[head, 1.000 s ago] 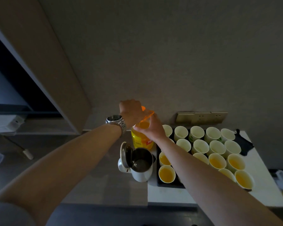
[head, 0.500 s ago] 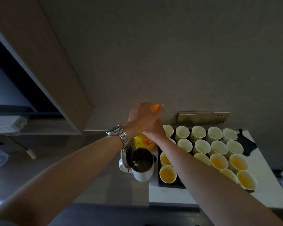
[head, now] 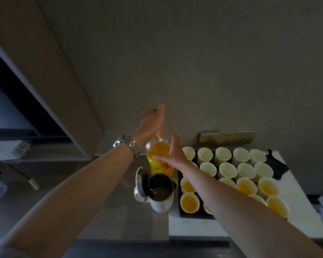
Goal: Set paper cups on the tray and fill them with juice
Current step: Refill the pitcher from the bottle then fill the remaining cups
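Head view: a juice bottle (head: pixel 159 159) is seen standing upright just left of the black tray (head: pixel 181 215), behind an open-lidded white kettle (head: pixel 157 194). The bottle's shoulder is steadied by the right hand (head: pixel 171 151), whose fingers are wrapped around it. The left hand (head: pixel 152 121) is raised above the neck, and something orange, probably the cap (head: pixel 154 110), appears to be pinched in its blurred fingers; the grip itself cannot be told with certainty. Paper cups (head: pixel 246 170) are packed on the tray: the near ones (head: pixel 189 202) are filled with orange juice, while the far rows look empty. The step in hand is judged to be uncapping before more pouring. For the next move, the cap would need to be set aside and the bottle tilted over an empty cup. The yellow label (head: pixel 158 167) carries red and dark marks, but no writing can be read
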